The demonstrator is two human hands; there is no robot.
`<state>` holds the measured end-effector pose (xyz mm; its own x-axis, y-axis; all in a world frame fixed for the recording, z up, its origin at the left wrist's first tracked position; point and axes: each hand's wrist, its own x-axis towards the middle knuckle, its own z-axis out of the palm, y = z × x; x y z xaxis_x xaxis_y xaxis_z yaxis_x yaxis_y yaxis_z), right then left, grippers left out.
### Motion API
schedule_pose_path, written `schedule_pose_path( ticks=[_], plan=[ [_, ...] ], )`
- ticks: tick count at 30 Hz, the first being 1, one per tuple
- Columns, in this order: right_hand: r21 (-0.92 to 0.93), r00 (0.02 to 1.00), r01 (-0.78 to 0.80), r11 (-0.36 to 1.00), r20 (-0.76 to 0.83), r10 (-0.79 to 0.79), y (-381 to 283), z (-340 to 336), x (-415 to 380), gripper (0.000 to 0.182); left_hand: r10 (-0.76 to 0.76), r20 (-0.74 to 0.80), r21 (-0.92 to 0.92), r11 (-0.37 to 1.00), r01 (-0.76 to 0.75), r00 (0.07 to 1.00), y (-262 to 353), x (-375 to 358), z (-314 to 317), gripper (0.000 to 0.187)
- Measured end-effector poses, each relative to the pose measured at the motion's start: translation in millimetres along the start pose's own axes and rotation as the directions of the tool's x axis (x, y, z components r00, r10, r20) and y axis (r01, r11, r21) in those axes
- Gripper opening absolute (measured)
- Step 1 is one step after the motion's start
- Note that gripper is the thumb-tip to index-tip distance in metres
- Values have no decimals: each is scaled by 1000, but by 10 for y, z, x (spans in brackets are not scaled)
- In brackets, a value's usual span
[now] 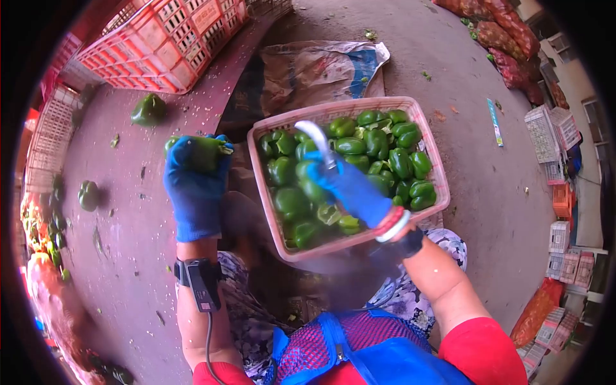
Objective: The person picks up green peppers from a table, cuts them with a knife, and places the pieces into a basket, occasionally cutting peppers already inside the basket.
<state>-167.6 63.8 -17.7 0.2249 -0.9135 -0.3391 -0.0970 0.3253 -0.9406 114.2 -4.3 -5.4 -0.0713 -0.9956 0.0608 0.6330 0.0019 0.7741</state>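
Note:
My left hand point(196, 183), in a blue glove, is closed round a green bell pepper point(204, 154) to the left of the crate. My right hand point(346, 186), gloved too, grips a knife with a curved, pale blade point(312, 136); its handle is hidden in the fist. That hand is over a pink plastic crate point(266, 215) filled with green bell peppers point(401, 163). A few peppers in it show pale cut parts. The right hand is slightly blurred.
Loose bell peppers point(149, 110) lie on the floor at left. A large red-and-white crate point(154, 48) stands at upper left. Beyond the pink crate lies a flattened sack point(308, 70). Filled red net sacks point(507, 35) and stacked crates point(545, 135) line the right side.

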Motion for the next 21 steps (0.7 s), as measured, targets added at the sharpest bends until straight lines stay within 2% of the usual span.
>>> schedule_pose_path(
  ticks=[1, 2, 3, 4, 8, 10, 11, 13, 14, 15, 16, 17, 19, 20, 21],
  plan=[
    [-175, 996, 75, 982, -43, -84, 114, 138, -2, 61, -62, 24, -225, 972, 66, 998, 63, -6, -6, 22],
    [-351, 982, 128, 928, -86, -168, 155, 299, -13, 54, -111, -12, -218, 970, 106, 994, 85, -41, 25, 23],
    [-614, 976, 87, 785, -106, -192, 427, 400, 11, 52, -157, -48, -214, 966, 143, 986, 76, -83, 101, 23],
    [-820, 968, 33, 571, -116, -223, 571, 478, 26, 50, -201, -84, -211, 961, 179, 976, 81, -114, 160, 24],
    [-787, 985, -74, 613, -155, -80, 569, 665, 50, 55, -231, -81, -162, 963, 216, 970, 210, -190, 187, 27],
    [-744, 992, -67, 664, -123, -37, 648, 611, 141, 55, -252, -92, -150, 960, 237, 963, 236, -163, 171, 40],
    [-712, 989, -46, 700, -133, -70, 624, 594, 124, 55, -264, -96, -145, 958, 249, 960, 252, -150, 193, 47],
    [-640, 977, 4, 769, -160, -139, 575, 561, 103, 56, -240, -64, -123, 965, 231, 969, 303, -145, 269, 49],
    [-406, 983, -15, 914, -172, -60, 486, 544, 88, 54, -231, -52, -110, 968, 224, 972, 316, -161, 314, 49],
    [-142, 987, -43, 989, -158, 20, 313, 528, 37, 52, -201, -23, -76, 977, 199, 979, 304, -190, 349, 48],
    [131, 988, -79, 988, -122, 95, 116, 512, -21, 51, -172, 6, -44, 984, 172, 985, 284, -225, 394, 47],
    [393, 985, -119, 912, -66, 157, -38, 503, -62, 49, -143, 36, -11, 990, 143, 989, 260, -259, 452, 45],
    [487, 993, -118, 866, 50, 107, -241, 538, -125, 45, -110, -8, 171, 979, 109, 994, 17, -307, 493, 41],
    [532, 992, -119, 838, 105, 74, -295, 576, -141, 43, -180, -54, 122, 975, 186, 982, -65, -328, 547, 38],
    [618, 999, -32, 785, 47, 4, -311, 682, -127, 41, -250, -100, 67, 964, 257, 963, -146, -348, 602, 34]
  ],
)
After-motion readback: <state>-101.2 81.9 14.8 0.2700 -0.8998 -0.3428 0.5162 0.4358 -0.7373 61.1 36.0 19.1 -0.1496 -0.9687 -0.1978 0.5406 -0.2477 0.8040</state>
